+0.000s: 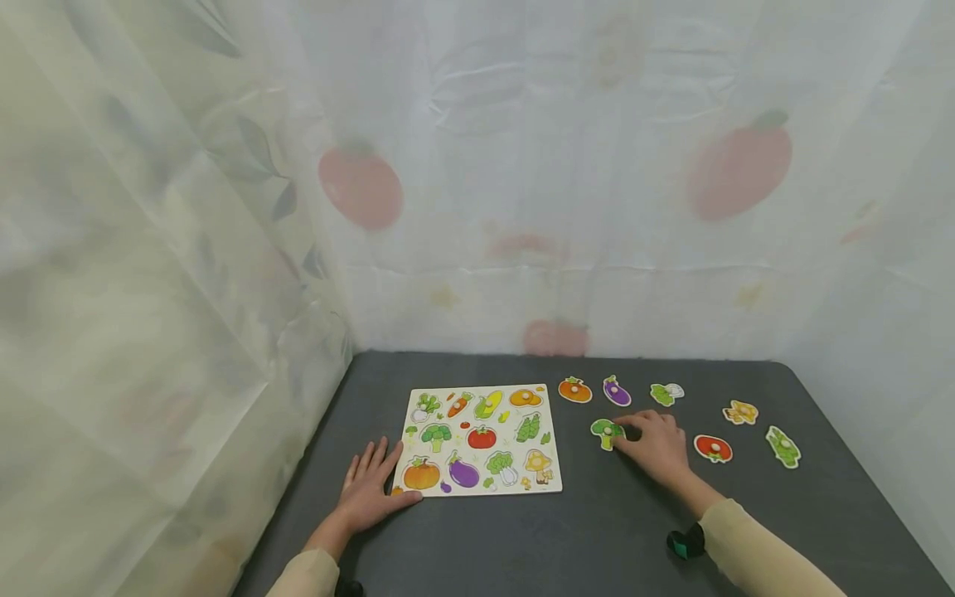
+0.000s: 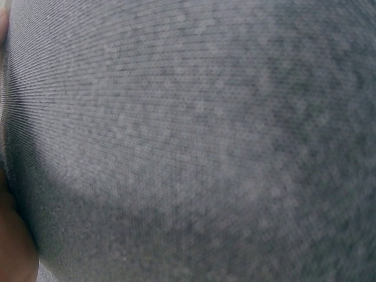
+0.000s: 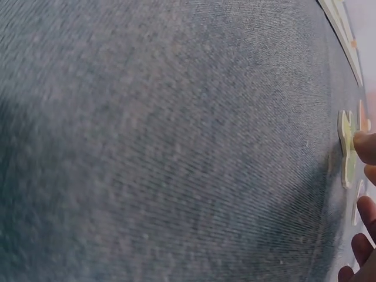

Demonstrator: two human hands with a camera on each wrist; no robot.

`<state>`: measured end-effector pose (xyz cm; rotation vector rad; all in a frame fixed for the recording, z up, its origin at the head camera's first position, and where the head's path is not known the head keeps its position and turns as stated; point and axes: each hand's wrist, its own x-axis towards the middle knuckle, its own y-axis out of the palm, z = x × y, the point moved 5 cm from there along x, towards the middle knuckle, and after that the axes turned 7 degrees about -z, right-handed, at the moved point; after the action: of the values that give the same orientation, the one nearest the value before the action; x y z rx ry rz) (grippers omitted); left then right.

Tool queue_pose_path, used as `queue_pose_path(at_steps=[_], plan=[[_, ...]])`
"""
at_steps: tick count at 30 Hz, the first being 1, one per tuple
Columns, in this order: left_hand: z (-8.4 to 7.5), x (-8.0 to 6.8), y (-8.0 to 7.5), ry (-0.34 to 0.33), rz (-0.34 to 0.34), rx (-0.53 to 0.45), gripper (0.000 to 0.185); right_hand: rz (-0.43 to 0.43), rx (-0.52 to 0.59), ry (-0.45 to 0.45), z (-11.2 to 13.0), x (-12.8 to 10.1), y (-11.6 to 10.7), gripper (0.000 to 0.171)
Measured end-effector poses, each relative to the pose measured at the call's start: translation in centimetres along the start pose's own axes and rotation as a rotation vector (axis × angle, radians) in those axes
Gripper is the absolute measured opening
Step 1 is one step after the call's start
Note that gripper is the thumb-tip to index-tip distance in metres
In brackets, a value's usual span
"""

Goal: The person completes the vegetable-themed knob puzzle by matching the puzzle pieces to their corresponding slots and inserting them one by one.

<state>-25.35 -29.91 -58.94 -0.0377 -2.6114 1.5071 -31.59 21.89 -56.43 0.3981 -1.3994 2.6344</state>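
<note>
A wooden vegetable puzzle board [image 1: 481, 439] lies flat on the dark grey table [image 1: 597, 531]. My left hand [image 1: 370, 487] rests flat on the table, fingers straight, with the thumb tip touching the board's near left corner. In the left wrist view only grey table cloth [image 2: 205, 147] and a sliver of skin show. Right of the board lies a green broccoli piece [image 1: 606, 432]. My right hand [image 1: 651, 444] has its fingers curled at that piece's right edge. In the right wrist view a fingertip [image 3: 365, 147] sits on the broccoli piece [image 3: 346, 150].
Loose pieces lie on the table right of the board: a pumpkin [image 1: 574, 390], an eggplant [image 1: 616, 390], a green-and-white vegetable [image 1: 666, 394], a yellow piece [image 1: 740, 411], a tomato [image 1: 712, 448] and a pea pod [image 1: 782, 446]. Sheer curtains enclose the table on three sides.
</note>
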Motion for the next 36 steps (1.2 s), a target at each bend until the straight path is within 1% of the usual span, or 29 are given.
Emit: queue_pose_path(at_steps=[5,13,15,17,20,22,27,33,36], plan=[[0.1,0.0,0.1,-0.003,0.003,0.002,0.108,0.001,0.049,0.031,-0.5,0.0,0.4,0.035],[0.3,0.1,0.2,-0.007,0.000,-0.003,0.109,-0.020,0.090,0.043,-0.4,-0.1,0.7,0.032],[0.2,0.2,0.1,-0.022,0.019,0.012,0.109,-0.022,0.095,0.045,-0.3,-0.2,0.7,0.032],[0.5,0.3,0.3,-0.027,0.024,0.014,0.110,-0.023,0.095,0.048,-0.3,-0.2,0.7,0.031],[0.5,0.4,0.3,-0.049,0.054,0.030,0.111,-0.027,0.085,0.052,-0.3,-0.2,0.8,0.031],[0.6,0.3,0.3,-0.039,0.043,0.032,0.110,-0.030,0.080,0.057,-0.3,-0.2,1.0,0.031],[0.3,0.1,0.1,-0.024,0.020,0.025,0.109,-0.040,0.081,0.072,-0.3,-0.2,1.2,0.030],[0.2,0.2,0.0,-0.069,0.081,0.058,0.111,-0.054,0.080,0.081,-0.4,-0.2,1.4,0.028],[0.1,0.3,0.0,-0.068,0.080,0.053,0.111,-0.057,0.082,0.086,-0.4,-0.2,1.5,0.028]])
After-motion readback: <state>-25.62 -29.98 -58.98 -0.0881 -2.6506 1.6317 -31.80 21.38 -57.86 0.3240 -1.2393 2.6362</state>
